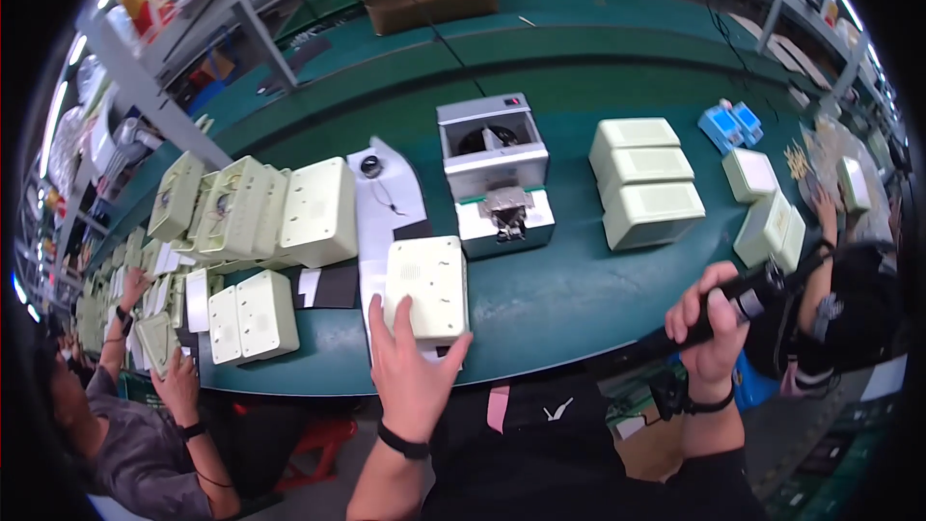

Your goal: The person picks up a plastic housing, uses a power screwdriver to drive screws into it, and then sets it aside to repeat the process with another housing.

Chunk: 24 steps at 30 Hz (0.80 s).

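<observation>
A cream plastic housing (424,275) with holes in its face lies at the table's near edge. My left hand (415,367) straddles its near end, the thumb by the right edge and fingers on the left edge and face, gripping it. My right hand (709,323) is wrapped round a black electric screwdriver (743,301), held to the right of the housing, over the table's front edge. Beyond the housing stands a grey screw feeder (494,150). The screwdriver's bit cannot be made out.
Stacked cream housings (646,183) stand right of the feeder; open and closed housings (318,212) crowd the left. A small speaker with wires (371,167) lies on white paper. Blue devices (729,125) sit at back right. Co-workers sit left (145,444) and right (830,309).
</observation>
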{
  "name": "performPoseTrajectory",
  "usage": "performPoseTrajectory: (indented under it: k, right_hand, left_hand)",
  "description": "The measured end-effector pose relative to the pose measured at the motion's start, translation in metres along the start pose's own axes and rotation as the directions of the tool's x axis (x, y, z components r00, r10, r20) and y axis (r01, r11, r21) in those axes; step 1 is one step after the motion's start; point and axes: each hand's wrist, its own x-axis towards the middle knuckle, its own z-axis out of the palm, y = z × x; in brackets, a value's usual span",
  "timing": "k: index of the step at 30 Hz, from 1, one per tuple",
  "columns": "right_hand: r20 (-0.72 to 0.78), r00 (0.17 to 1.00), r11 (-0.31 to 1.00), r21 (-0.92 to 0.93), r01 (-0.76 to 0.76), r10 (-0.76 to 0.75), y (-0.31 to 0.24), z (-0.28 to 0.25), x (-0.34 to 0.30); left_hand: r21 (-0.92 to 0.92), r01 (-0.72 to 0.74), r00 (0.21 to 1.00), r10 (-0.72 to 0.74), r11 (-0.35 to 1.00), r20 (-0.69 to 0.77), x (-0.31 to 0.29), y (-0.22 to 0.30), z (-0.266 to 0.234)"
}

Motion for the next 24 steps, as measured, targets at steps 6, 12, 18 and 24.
performPoseTrajectory:
  k: [6,12,18,24]
  right_hand:
    - [0.114,0.991,0.997,-0.036,0.075,-0.07,0.002,0.046,0.039]
    - [0.273,0.931,0.97,0.042,0.24,-0.243,0.004,0.116,0.101]
    - [0.39,0.886,0.941,-0.115,0.318,-0.252,0.032,0.164,0.145]
    - [0.387,0.919,0.961,-0.219,0.167,-0.072,0.05,0.163,0.142]
  left_hand:
    - [-0.459,0.021,0.934,0.147,0.888,0.327,-0.044,0.039,-0.012]
    - [-0.404,-0.323,0.901,0.409,0.856,0.145,0.021,0.014,0.0]
    - [-0.374,-0.376,0.831,0.487,0.848,0.268,0.037,0.0,0.036]
    - [-0.283,-0.241,0.921,0.311,0.928,0.236,0.01,0.017,0.038]
